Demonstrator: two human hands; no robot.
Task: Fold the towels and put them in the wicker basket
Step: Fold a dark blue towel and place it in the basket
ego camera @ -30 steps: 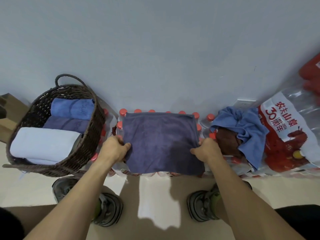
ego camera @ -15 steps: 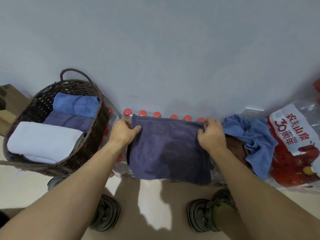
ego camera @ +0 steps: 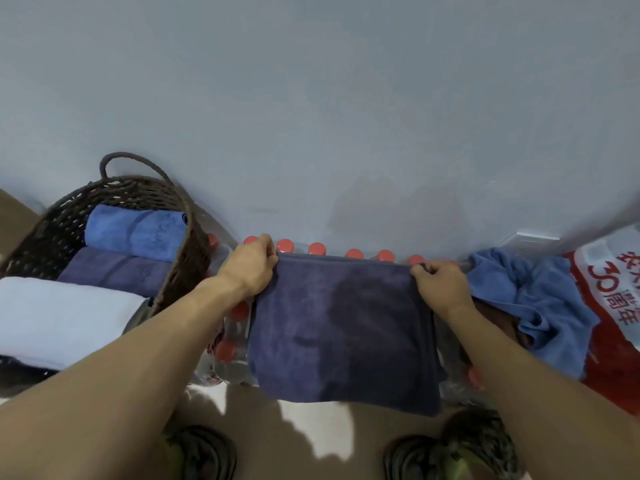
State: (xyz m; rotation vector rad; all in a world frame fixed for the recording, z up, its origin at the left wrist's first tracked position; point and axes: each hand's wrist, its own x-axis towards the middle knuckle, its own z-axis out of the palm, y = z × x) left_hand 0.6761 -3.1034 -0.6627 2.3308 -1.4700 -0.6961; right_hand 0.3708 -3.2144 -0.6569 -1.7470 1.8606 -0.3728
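- The dark purple towel (ego camera: 343, 327) is being held flat on the pack of red-capped bottles (ego camera: 228, 341), its far edge running left to right along the wall and its near edge hanging over the front of the pack.
- The far left corner is being pinched by the left hand (ego camera: 250, 268) and the far right corner by the right hand (ego camera: 440, 285) — fingers are closed on the cloth.
- Three folded towels are being kept in the wicker basket (ego camera: 180, 271) at the left: a blue towel (ego camera: 135, 232) farthest, a purple towel (ego camera: 114, 275) in the middle, a white towel (ego camera: 59, 317) nearest.
- The held towel is looking folded, roughly square, with a darker patch at its centre.
- A crumpled blue towel (ego camera: 533, 299) is being left in a heap to the right — beside a red and white package (ego camera: 613, 299).
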